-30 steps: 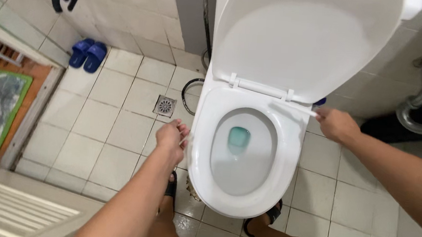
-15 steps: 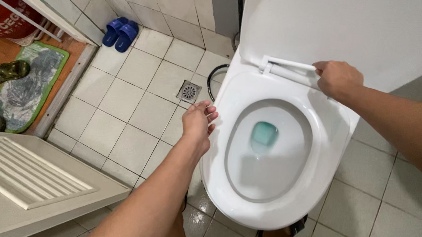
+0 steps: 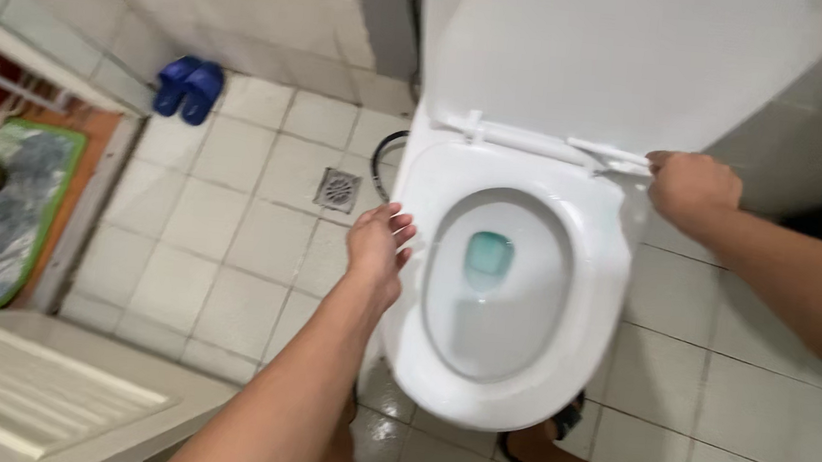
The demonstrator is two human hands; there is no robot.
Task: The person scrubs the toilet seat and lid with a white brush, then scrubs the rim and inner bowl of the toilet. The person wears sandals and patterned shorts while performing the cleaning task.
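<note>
white toilet seat [image 3: 505, 405] (lid up): right hand [image 3: 693, 190] grips brush handle [image 3: 620, 154], left hand [image 3: 378, 243] loose.

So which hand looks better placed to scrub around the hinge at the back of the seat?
Probably the right hand: it grips a thin white tool whose tip reaches the hinge. The left hand is empty, open beside the seat's left edge.

Left hand [image 3: 377, 248] loosely open, arm outstretched; right hand [image 3: 693, 188] in a closed grip
</note>
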